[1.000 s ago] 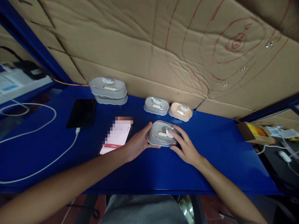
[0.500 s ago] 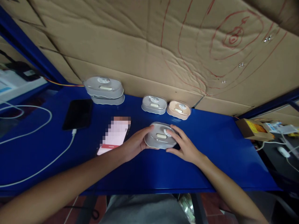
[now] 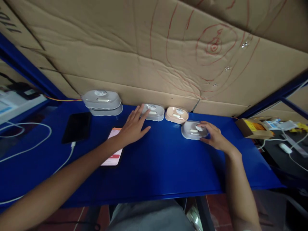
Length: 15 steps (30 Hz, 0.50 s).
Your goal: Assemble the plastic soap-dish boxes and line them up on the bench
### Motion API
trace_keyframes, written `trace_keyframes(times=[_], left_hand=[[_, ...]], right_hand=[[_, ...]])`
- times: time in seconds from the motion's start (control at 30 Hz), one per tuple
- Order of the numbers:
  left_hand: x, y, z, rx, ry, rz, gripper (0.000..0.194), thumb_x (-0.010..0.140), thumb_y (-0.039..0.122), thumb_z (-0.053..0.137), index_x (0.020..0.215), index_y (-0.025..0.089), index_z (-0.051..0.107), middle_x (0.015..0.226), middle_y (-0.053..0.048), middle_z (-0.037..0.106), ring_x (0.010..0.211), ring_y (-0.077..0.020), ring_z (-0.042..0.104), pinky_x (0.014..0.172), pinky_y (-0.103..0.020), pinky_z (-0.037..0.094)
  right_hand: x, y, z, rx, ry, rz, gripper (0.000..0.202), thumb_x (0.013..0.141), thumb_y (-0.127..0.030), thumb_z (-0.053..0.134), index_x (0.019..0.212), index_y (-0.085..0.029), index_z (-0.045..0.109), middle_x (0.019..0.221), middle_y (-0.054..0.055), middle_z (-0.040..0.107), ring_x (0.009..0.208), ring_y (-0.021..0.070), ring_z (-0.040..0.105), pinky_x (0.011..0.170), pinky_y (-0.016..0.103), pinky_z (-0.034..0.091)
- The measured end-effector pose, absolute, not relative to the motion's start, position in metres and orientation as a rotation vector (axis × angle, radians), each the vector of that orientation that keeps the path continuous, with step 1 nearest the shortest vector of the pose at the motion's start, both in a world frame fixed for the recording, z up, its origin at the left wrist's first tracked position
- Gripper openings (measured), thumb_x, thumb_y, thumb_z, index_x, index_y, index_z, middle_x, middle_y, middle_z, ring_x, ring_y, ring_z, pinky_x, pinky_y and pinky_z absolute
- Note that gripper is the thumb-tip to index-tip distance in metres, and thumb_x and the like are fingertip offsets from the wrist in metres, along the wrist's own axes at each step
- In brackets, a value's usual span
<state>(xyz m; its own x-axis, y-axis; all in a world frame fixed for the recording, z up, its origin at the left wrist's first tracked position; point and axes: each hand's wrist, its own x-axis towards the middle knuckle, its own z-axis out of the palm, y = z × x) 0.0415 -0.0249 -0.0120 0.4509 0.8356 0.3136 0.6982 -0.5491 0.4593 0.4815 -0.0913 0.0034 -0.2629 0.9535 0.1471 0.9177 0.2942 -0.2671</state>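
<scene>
My right hand [image 3: 214, 136] grips the right end of a grey oval plastic box [image 3: 189, 131] with a clear lid, a round white sticker and a pale bar on top. Its fingertips rest by the sticker and its thumb lies at the near side. My left hand [image 3: 134, 125] is open, fingers spread, over the left end of another grey oval box [image 3: 157, 113]. I cannot tell whether the fingertips touch it. Between the two grey boxes stands a peach oval box [image 3: 176, 114] of the same shape. Under my left wrist lies a phone [image 3: 112, 162] with a lit screen, partly hidden.
Two larger grey oval boxes [image 3: 106, 102] are stacked at the back left. A dark phone [image 3: 77, 127] lies before them on a white cable [image 3: 68, 157]. Cardboard [image 3: 115, 51] walls the back of the blue table [image 3: 156, 170]. A small open carton [image 3: 253, 128] stands at the right edge.
The grey box has moved right and back, beside the peach box, with my right hand on it. My left hand has let go of it and moved left to the other grey box.
</scene>
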Motion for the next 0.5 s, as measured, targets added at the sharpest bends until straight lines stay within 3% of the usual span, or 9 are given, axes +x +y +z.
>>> trace_keyframes(times=[0.07, 0.17, 0.33, 0.5], left_hand=[[0.039, -0.014, -0.016, 2.475, 1.35, 0.651, 0.068, 0.102, 0.041, 0.058, 0.162, 0.014, 0.039, 0.177, -0.026, 0.023, 0.164, -0.0495, 0.018, 0.127, -0.071, 0.022], [0.037, -0.021, -0.02, 2.518, 1.381, 0.694, 0.054, 0.106, 0.039, 0.051, 0.156, 0.018, 0.048, 0.171, -0.023, 0.037, 0.162, -0.0466, 0.028, 0.127, -0.069, 0.026], [0.038, -0.069, -0.021, 2.626, 1.325, 0.74, 0.043, 0.106, 0.034, 0.051, 0.145, 0.018, 0.062, 0.151, -0.025, 0.052, 0.143, -0.0464, 0.05, 0.116, -0.067, 0.043], [0.044, -0.105, -0.018, 2.702, 1.118, 0.701, 0.038, 0.104, 0.019, 0.049, 0.137, 0.023, 0.067, 0.141, -0.02, 0.055, 0.133, -0.0397, 0.057, 0.107, -0.059, 0.052]], right_hand=[[0.51, -0.083, -0.004, -1.857, -2.154, 0.074, 0.057, 0.085, -0.031, 0.075, 0.141, -0.032, 0.062, 0.154, 0.014, 0.058, 0.141, 0.0412, 0.057, 0.111, 0.067, 0.048], [0.534, -0.071, -0.013, -1.934, -2.008, -0.036, 0.057, 0.089, -0.033, 0.067, 0.145, -0.025, 0.063, 0.154, 0.023, 0.053, 0.141, 0.0503, 0.053, 0.106, 0.077, 0.046], [0.52, -0.056, -0.028, -1.787, -2.018, -0.019, 0.06, 0.093, -0.027, 0.059, 0.153, -0.022, 0.059, 0.158, 0.021, 0.049, 0.147, 0.0424, 0.048, 0.121, 0.067, 0.039], [0.476, -0.046, -0.04, -1.614, -2.08, 0.068, 0.064, 0.097, -0.033, 0.061, 0.159, -0.021, 0.05, 0.169, 0.021, 0.037, 0.156, 0.0377, 0.042, 0.125, 0.062, 0.038]])
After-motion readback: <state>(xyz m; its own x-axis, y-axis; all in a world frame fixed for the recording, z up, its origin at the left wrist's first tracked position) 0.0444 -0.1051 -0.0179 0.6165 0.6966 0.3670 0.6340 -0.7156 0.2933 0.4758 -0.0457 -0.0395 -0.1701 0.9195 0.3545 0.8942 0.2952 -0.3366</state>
